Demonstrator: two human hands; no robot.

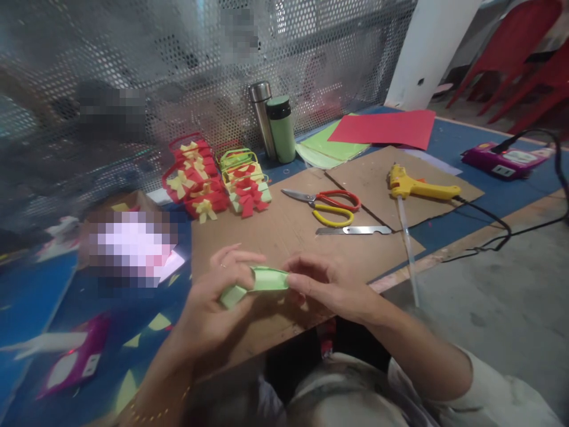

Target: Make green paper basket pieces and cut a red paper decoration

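A small folded light green paper box (270, 279) is held over the front of the brown cardboard sheet (253, 246). My left hand (224, 279) grips its left end, with the fingers curled over the top. At the other end, my right hand (326, 284) pinches the paper edge between thumb and fingers. Just beyond my hands lie a pair of scissors (340, 197) with red and yellow handles and a flat metal blade (355, 230). A yellow glue gun (422, 188) rests farther right, its clear glue stick (409, 255) reaching over the table edge.
Red paper baskets with yellow bows (195, 178) and green ones with red bows (244, 184) stand at the back. Behind are a steel flask (262, 118), a green bottle (282, 130) and red paper (384, 129). Purple power strips (504, 159) and paper scraps (160, 321) lie around.
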